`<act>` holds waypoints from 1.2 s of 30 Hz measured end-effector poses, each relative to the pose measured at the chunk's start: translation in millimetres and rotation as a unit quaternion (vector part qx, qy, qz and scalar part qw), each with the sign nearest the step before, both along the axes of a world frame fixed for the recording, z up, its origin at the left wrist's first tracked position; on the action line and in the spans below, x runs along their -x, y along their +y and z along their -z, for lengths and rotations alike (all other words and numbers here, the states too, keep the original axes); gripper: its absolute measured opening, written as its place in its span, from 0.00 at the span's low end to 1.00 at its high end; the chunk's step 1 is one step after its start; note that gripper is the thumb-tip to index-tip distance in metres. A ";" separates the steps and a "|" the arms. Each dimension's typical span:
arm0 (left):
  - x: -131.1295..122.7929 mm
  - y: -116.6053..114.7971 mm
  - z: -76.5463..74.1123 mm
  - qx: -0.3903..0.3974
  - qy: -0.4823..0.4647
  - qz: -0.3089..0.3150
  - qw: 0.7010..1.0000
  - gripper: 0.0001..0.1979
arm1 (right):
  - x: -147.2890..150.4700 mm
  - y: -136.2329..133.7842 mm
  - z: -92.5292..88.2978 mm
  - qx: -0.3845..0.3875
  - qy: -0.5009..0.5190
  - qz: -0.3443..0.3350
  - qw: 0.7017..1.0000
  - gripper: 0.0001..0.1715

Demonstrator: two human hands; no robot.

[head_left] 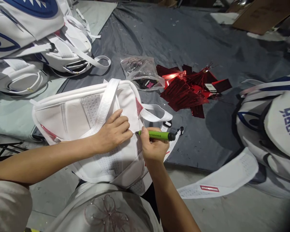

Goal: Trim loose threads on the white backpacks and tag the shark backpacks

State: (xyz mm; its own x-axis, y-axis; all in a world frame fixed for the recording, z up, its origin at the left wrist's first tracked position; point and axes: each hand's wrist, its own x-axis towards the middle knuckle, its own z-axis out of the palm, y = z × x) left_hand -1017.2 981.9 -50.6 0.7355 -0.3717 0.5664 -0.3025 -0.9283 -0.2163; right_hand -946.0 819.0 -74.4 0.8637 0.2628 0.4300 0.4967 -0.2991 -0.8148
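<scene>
White bag [72,112] lies over near desk [207,146] edge, so if L hand [114,132], resting on it (pinch or not, can't tell), slips, green pen [158,135] pinched in R hand [154,149] may mark wrongly.

We see grn marker [157,135] w/ blk end [171,136], wht bag [73,112] w/ gry-dotted panel [89,108] & red patch [139,106], dk-red tags [186,93], dk-gry tablecloth [183,42].
</scene>
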 end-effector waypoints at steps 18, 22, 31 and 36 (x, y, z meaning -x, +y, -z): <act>-2.6 0.7 0.7 -0.004 -0.003 -0.002 1.000 0.09 | -6.5 0.8 0.0 0.032 0.004 0.015 0.999 0.17; -1.3 -0.7 2.2 -0.011 0.003 -0.005 1.000 0.09 | -8.1 1.1 0.3 0.045 -0.006 0.019 0.999 0.17; -27.3 27.9 -48.3 -0.110 0.157 0.035 0.981 0.10 | -3.6 -17.7 2.1 -0.001 0.062 0.037 0.997 0.16; -25.7 38.8 -92.9 -0.137 0.227 0.004 0.964 0.16 | 27.6 -14.4 -2.0 -0.099 -0.004 -0.084 0.992 0.21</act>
State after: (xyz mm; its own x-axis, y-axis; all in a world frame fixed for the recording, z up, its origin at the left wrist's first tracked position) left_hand -991.5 1020.7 42.3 0.8805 -0.4692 0.0671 -0.4313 -0.8519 -0.2972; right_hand -973.6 804.5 -72.4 0.8113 0.3127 0.4939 0.5325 -0.0466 -0.8452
